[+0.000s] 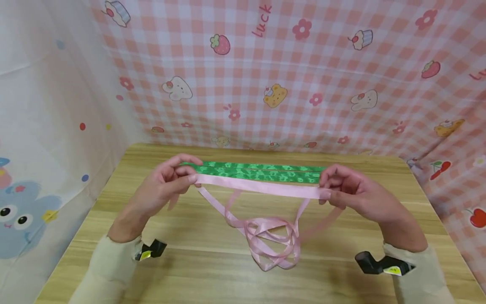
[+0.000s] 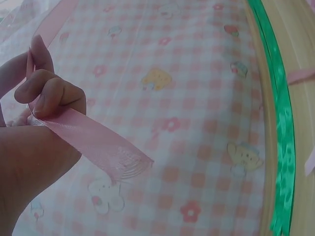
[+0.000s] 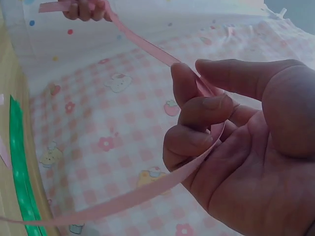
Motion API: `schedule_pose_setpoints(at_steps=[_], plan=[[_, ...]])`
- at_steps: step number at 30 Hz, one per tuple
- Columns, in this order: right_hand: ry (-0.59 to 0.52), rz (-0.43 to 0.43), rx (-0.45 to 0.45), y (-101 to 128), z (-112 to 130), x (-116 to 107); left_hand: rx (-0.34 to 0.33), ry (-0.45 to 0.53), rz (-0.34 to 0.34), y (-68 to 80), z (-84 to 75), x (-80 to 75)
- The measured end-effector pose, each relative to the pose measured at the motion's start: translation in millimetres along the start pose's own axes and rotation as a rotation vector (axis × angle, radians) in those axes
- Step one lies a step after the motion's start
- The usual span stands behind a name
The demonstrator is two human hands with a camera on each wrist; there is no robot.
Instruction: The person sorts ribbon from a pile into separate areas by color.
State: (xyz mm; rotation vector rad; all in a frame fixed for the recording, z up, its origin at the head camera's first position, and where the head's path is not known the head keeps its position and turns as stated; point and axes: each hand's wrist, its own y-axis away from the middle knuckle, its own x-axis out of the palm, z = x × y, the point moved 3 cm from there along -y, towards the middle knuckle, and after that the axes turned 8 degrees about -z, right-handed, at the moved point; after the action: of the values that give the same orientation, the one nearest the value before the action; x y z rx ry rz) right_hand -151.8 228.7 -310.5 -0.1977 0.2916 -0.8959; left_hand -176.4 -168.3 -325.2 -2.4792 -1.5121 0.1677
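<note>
Above the wooden table [image 1: 190,261], the left hand [image 1: 167,185] and right hand [image 1: 351,192] are each pinching the pink ribbon [image 1: 258,187], stretching a span taut; its slack is coiling below, before the green ribbons [image 1: 258,171].

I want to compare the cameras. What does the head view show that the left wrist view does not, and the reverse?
Only the head view shows the right hand, the wooden table and the loose ribbon coils. Only the left wrist view shows closely the left hand's fingers curled over the strip. Both show the pink ribbon pinched by the left hand and the green ribbon.
</note>
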Motion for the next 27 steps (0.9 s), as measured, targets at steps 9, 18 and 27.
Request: schedule_pose_setpoints(at_steps=[9, 18, 27], plan=[[0.062, -0.108, 0.064, 24, 3, -36, 0.003, -0.007, -0.004, 12.8, 3.5, -35.2], [0.145, -0.262, 0.130, 50, -25, -78, -0.200, -0.339, -0.162, 21.9, 28.4, -76.6], [0.176, -0.361, 0.200, 69, -54, -103, -0.289, -0.361, -0.206, 26.1, 47.1, -99.7]])
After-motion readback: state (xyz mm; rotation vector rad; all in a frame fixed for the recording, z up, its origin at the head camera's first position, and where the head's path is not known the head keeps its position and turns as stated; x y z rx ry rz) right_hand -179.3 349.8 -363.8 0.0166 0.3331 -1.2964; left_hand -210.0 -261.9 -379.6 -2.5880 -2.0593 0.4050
